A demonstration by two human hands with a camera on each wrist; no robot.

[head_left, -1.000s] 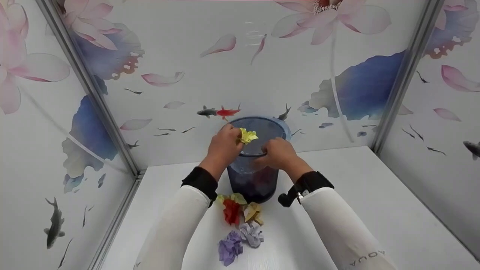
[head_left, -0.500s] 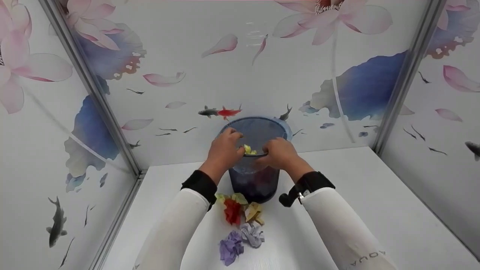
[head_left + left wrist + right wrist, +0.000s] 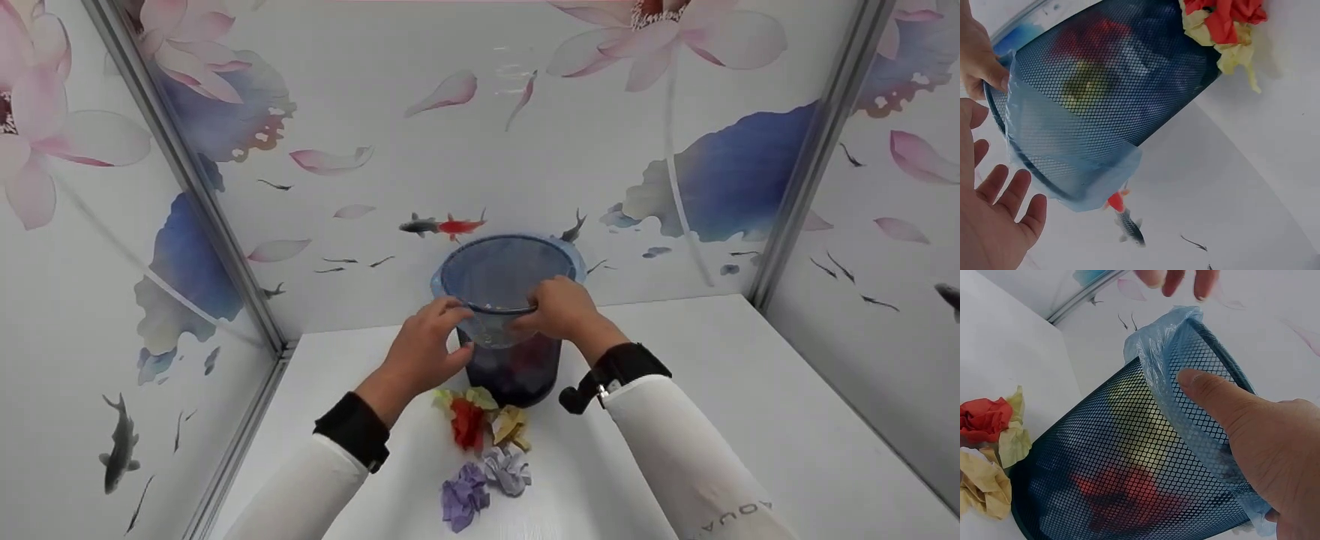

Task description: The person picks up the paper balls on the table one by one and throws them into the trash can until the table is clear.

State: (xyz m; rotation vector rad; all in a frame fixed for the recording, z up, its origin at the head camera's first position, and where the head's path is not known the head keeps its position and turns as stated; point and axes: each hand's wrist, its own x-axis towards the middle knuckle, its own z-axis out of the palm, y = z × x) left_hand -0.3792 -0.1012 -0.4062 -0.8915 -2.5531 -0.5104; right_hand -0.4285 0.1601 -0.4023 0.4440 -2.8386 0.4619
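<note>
A dark mesh waste bin (image 3: 517, 375) stands upright on the table, its rim lined with a blue plastic bag (image 3: 1072, 163) folded over the outside. My right hand (image 3: 559, 307) grips the near side of the rim, thumb outside over the bag and fingers inside. My left hand (image 3: 424, 341) hangs just left of the rim with fingers spread, holding nothing; in the left wrist view the left hand (image 3: 996, 225) is apart from the bin. Red and yellow crumpled paper shows through the mesh (image 3: 1134, 489).
In front of the bin lie several crumpled papers: a red one (image 3: 468, 424), a pale yellow one (image 3: 480, 397), a tan one (image 3: 511, 427), a lavender one (image 3: 508, 471) and a purple one (image 3: 465, 495). A patterned wall (image 3: 360, 285) rises behind.
My left hand let go of a yellow crumpled paper, which dropped into the bin. It then drew back left and toward me. The right hand has stayed on the rim.
</note>
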